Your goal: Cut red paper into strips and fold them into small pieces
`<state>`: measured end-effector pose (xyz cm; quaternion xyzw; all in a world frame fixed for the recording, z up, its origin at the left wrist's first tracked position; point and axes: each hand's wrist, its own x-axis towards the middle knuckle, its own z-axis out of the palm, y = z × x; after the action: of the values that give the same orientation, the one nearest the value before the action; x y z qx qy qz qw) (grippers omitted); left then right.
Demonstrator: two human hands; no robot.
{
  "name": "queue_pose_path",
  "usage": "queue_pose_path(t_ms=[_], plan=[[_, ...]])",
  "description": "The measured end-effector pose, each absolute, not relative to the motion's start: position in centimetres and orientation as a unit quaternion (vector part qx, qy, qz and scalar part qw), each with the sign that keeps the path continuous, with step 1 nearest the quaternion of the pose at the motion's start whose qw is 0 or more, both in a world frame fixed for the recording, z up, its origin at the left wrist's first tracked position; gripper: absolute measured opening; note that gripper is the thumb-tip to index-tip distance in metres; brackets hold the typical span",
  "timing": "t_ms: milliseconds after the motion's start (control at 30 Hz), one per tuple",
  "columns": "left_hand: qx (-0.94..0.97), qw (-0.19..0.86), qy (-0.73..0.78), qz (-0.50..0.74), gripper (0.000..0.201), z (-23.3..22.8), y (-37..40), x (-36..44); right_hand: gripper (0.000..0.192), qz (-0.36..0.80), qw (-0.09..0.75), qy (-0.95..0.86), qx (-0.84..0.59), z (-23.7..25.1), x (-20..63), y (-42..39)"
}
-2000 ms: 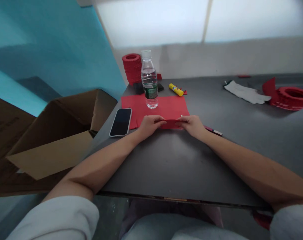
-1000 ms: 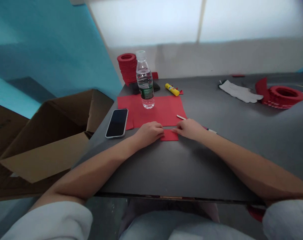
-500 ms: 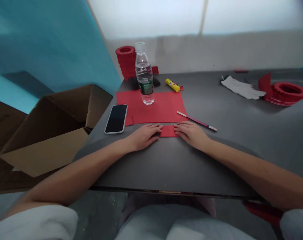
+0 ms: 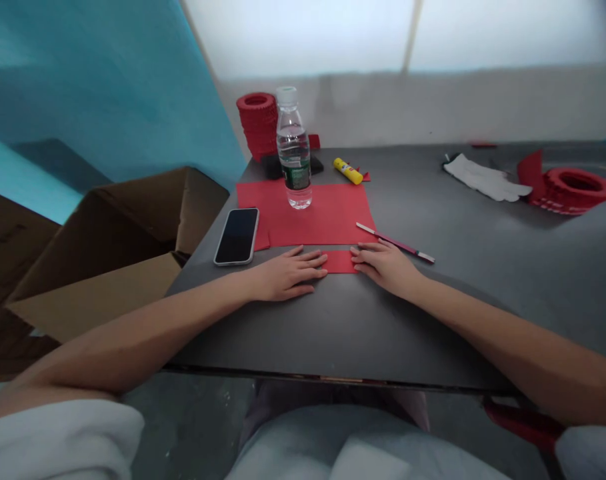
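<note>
Nearest, my left hand and right hand lie flat and spread on the dark table, gripping nothing. Between them I see the small folded red piece, its left edge touching the left fingertips, its right edge touching the right fingertips. Just beyond lie the red sheet, the phone at left and a pencil at right. Farther off, a water bottle stands on the sheet.
</note>
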<state>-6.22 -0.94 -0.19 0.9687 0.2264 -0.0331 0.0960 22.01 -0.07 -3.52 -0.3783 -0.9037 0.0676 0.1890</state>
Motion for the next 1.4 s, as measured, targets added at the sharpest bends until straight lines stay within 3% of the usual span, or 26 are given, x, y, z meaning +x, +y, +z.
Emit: queue_pose_path(t_ms=[233, 333, 533, 733, 833, 933, 1033, 1133, 1400], plan=[[0.969, 0.082, 0.231, 0.041, 0.044, 1.0, -2.4, -4.8, 0.019, 0.068, 0.209, -0.914, -0.342, -3.1, 22.2, -0.3], [0.956, 0.086, 0.261, 0.104, 0.051, 0.4, -1.3, -3.4, 0.025, 0.066, 0.199, -0.922, -0.326, -2.9, 22.4, -0.2], [0.950, 0.113, 0.263, 0.125, 0.048, -1.3, 0.1, -2.2, 0.028, 0.025, 0.209, -0.931, -0.297, -2.8, 22.4, 0.3], [0.870, 0.224, 0.351, 0.264, 0.026, -1.4, -0.7, -1.7, 0.034, 0.084, 0.227, -0.878, -0.413, -1.5, 21.9, -1.0], [0.830, 0.285, 0.404, 0.258, 0.029, -1.4, -1.1, -1.1, 0.038, 0.130, 0.211, -0.862, -0.442, -1.1, 21.5, -1.2], [0.867, 0.175, 0.400, 0.240, 0.034, -1.5, -1.8, -0.5, 0.034, 0.161, 0.177, -0.858, -0.455, -1.2, 21.3, -0.9], [0.925, 0.026, 0.305, 0.225, 0.024, -1.9, -2.4, 0.0, 0.026, 0.151, 0.162, -0.857, -0.465, -1.5, 21.4, -0.7], [0.956, 0.027, 0.233, 0.176, 0.026, -2.6, -2.6, 0.2, 0.014, 0.132, 0.169, -0.854, -0.474, -1.9, 21.8, -1.1], [0.966, 0.022, 0.235, 0.109, 0.035, -2.5, -2.6, 0.5, 0.021, 0.113, 0.176, -0.858, -0.468, -2.6, 22.4, -2.8]])
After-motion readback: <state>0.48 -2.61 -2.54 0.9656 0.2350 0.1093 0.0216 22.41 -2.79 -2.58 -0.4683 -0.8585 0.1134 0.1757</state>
